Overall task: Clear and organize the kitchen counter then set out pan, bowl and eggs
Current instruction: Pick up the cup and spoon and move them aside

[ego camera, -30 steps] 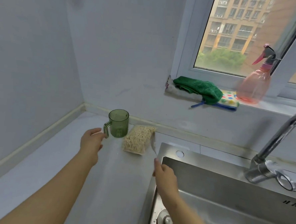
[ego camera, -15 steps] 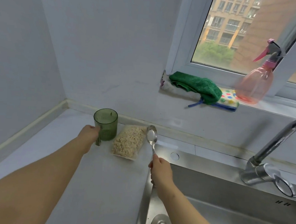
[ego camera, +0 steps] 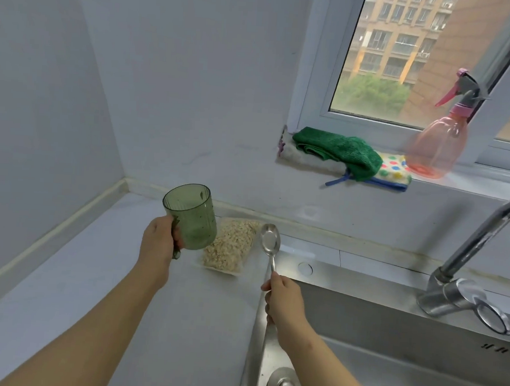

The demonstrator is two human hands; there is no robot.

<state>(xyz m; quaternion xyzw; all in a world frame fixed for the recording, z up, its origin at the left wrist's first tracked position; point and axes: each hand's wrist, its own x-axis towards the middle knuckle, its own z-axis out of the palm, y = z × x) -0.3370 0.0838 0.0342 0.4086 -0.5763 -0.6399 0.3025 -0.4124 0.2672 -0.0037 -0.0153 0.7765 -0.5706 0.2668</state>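
Observation:
My left hand [ego camera: 158,243] grips the handle of a translucent green cup [ego camera: 192,216] and holds it lifted and tilted above the pale counter [ego camera: 99,273]. In my right hand [ego camera: 283,303] is a metal spoon [ego camera: 270,245], held by the handle with its bowl pointing up, over the sink's left rim. A clear bag of oats [ego camera: 229,245] lies flat on the counter between the cup and the spoon, near the back wall.
A steel sink [ego camera: 388,335] fills the lower right, with a faucet [ego camera: 464,265] at its back right. On the window sill lie a green cloth [ego camera: 340,151] over a dotted cloth [ego camera: 394,168] and a pink spray bottle [ego camera: 437,141]. Walls close the counter's left and back.
My left hand took the cup's handle and lifted the cup off the counter. My right hand raised the spoon so its bowl stands up.

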